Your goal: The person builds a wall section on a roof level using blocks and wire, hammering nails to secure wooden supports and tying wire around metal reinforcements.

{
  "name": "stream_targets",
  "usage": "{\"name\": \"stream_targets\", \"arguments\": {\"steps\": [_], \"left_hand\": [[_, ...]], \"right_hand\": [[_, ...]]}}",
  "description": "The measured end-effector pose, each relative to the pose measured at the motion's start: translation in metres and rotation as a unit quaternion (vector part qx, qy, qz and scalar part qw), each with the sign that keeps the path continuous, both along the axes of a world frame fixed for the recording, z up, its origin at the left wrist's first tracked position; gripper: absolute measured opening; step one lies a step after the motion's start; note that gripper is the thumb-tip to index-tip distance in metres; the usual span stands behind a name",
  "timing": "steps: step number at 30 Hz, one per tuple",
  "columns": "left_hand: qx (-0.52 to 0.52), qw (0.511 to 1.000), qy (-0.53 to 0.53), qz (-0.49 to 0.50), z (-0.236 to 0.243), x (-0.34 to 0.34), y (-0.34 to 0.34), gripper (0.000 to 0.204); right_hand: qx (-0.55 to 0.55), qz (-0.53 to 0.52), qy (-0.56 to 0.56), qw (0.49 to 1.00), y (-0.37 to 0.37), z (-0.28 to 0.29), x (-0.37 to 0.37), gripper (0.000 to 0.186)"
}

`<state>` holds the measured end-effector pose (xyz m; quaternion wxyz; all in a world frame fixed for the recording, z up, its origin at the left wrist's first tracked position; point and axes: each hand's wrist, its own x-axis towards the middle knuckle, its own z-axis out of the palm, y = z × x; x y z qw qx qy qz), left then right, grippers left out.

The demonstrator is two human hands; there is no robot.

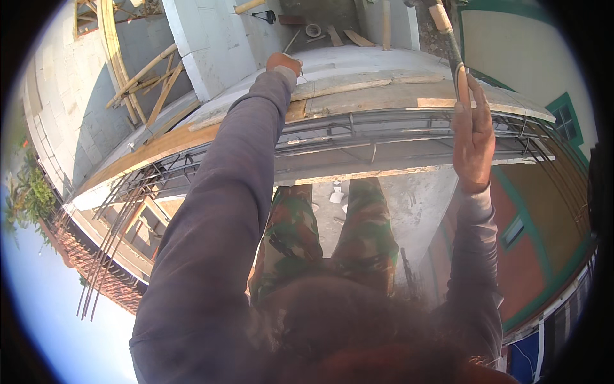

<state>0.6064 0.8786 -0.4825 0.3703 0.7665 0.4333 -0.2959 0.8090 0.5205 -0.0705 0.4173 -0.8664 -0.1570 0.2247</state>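
Observation:
My left hand [283, 62] reaches far forward onto the wooden formwork boards [358, 86], fingers closed, pinching something small that I cannot make out. My right hand [472, 137] is raised and gripped around the wooden handle of a hammer-like tool [449, 38] that points up and away; its head is near the top edge. Below both arms runs a curved cage of steel rebar [358, 131] along the board edge. My legs in camouflage trousers [320, 237] stand beneath it.
A grey concrete column [208, 41] rises behind the boards, with bamboo props [144, 80] to its left. Loose rebar ends [105, 256] stick out at lower left above a tiled roof [96, 269]. A green-framed building wall [543, 211] drops away at the right.

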Motion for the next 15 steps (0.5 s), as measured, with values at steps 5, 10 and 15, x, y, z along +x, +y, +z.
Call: {"name": "stream_targets", "arguments": {"steps": [5,10,15], "left_hand": [[-0.094,0.995,0.031,-0.006,0.053,0.023,-0.016,0.029],[-0.189,0.971,0.089,0.113,0.107,0.039,-0.025,0.028],[-0.204,0.969,0.094,0.099,0.086,0.033,-0.023,0.036]], "right_hand": [[-0.023,0.19,-0.011,0.981,0.074,-0.081,0.033,0.048],[-0.141,0.266,0.04,0.953,0.131,-0.171,0.034,0.041],[-0.283,0.421,0.164,0.846,0.165,-0.205,0.026,0.04]]}}
